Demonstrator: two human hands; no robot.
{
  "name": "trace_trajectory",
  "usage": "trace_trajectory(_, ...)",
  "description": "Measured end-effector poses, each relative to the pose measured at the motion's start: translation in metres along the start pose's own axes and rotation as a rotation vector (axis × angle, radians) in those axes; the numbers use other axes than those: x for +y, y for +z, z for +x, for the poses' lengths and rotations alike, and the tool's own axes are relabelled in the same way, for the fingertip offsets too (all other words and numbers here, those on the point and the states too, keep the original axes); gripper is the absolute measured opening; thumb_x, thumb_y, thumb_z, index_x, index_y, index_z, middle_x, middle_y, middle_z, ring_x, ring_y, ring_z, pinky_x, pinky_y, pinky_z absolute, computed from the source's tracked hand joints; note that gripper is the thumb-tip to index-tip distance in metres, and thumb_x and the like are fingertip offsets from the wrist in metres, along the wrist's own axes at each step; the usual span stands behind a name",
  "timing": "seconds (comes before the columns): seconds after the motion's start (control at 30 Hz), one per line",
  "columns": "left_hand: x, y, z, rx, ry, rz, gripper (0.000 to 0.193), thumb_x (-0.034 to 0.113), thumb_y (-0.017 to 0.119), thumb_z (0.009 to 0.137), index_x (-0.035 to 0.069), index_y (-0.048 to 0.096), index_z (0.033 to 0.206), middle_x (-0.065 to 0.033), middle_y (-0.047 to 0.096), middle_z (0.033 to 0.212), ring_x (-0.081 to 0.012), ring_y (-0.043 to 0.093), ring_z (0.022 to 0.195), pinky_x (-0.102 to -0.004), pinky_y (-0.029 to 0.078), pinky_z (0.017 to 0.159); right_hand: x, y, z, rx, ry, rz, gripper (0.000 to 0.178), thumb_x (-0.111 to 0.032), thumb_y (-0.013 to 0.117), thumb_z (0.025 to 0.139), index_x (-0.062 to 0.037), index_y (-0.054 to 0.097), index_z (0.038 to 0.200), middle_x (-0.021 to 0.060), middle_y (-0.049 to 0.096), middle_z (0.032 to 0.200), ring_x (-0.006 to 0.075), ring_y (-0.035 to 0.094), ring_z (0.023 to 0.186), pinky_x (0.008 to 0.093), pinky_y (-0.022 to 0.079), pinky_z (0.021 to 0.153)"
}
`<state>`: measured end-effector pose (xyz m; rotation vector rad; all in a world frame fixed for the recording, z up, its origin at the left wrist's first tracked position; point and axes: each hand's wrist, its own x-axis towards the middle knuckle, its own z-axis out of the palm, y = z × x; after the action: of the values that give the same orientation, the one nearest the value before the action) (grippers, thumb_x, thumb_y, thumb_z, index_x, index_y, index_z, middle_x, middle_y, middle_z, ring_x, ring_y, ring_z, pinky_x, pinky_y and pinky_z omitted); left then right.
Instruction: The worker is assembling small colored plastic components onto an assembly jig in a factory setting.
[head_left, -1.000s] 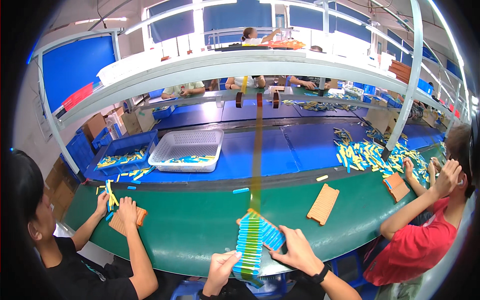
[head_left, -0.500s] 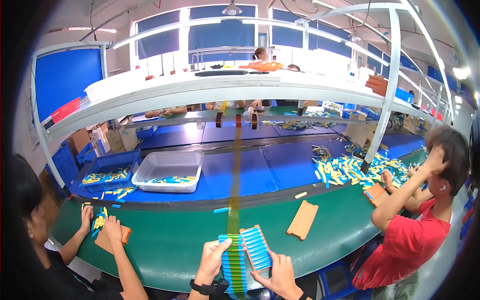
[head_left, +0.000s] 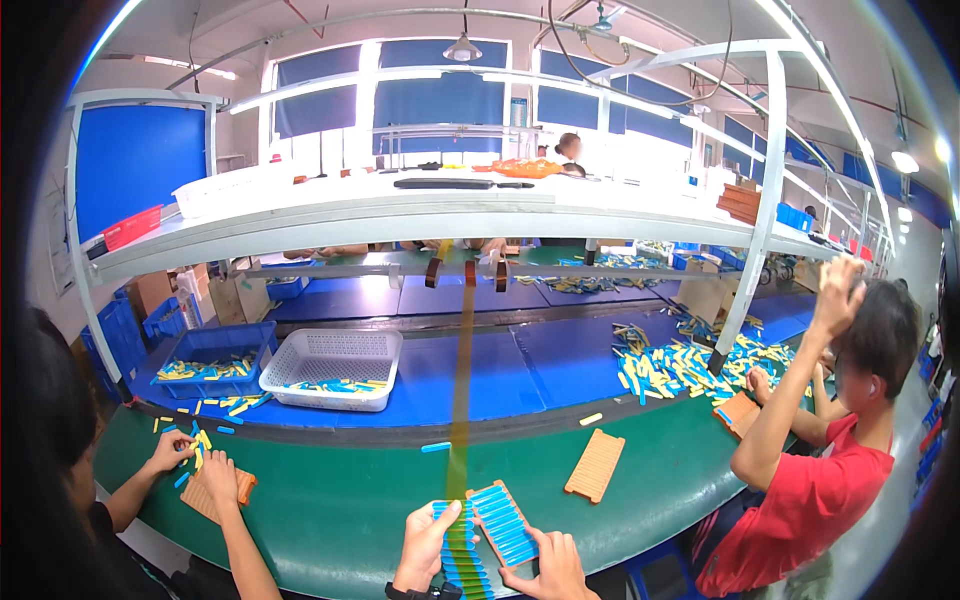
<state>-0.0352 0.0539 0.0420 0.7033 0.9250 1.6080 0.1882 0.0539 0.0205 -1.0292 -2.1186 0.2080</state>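
Note:
My left hand [head_left: 424, 545] is closed on a strip of blue sticks [head_left: 462, 565] laid side by side on yellow see-through tape [head_left: 459, 440]; its thumb presses near the strip's upper end. The tape runs up to a roll [head_left: 471, 273] on the bar ahead. My right hand [head_left: 556, 566] grips the lower right edge of an orange slotted tray [head_left: 486, 493], which holds a row of blue sticks [head_left: 510, 535]. This tray sits tilted right beside the strip. The strip's lower end runs out of view.
An unfilled orange tray [head_left: 595, 465] lies on the green belt [head_left: 340, 490], right of centre. One loose blue stick [head_left: 436, 447] rests left of the tape. A white basket [head_left: 330, 345] and blue bin [head_left: 222, 350] hold sticks. Co-workers sit left and right [head_left: 800, 510]; more sticks are heaped ahead right.
The view has tilted up, so the scene sits lower. Both my hands keep their holds on strip and tray. The co-worker on the right has raised a hand above the head.

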Motion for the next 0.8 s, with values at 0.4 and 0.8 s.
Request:
trace_trajectory(0.4,-0.023,0.0,-0.016,0.13,0.063,0.154,0.018,0.019,0.071,0.097,0.001,0.071,0.1,-0.0051,0.071,0.08,-0.013,0.066,0.062,-0.0275,0.054,0.055,0.002,0.005,-0.01,0.018,-0.031,-0.033,0.077,-0.034,0.082,0.072,0.004,0.05,0.131,0.0219,0.054,0.107,0.0415,0.053,0.097,0.0486,0.046,0.085)
trace_trajectory(0.8,-0.041,0.006,-0.069,0.186,0.138,0.273,0.014,0.011,0.07,0.096,-0.001,0.074,0.102,-0.0051,0.072,0.084,-0.0112,0.066,0.072,-0.0275,0.055,0.064,0.003,0.006,-0.009,0.027,-0.029,-0.019,0.077,-0.035,0.084,0.072,0.0028,0.051,0.131,0.0215,0.054,0.105,0.0409,0.052,0.096,0.0487,0.046,0.085)
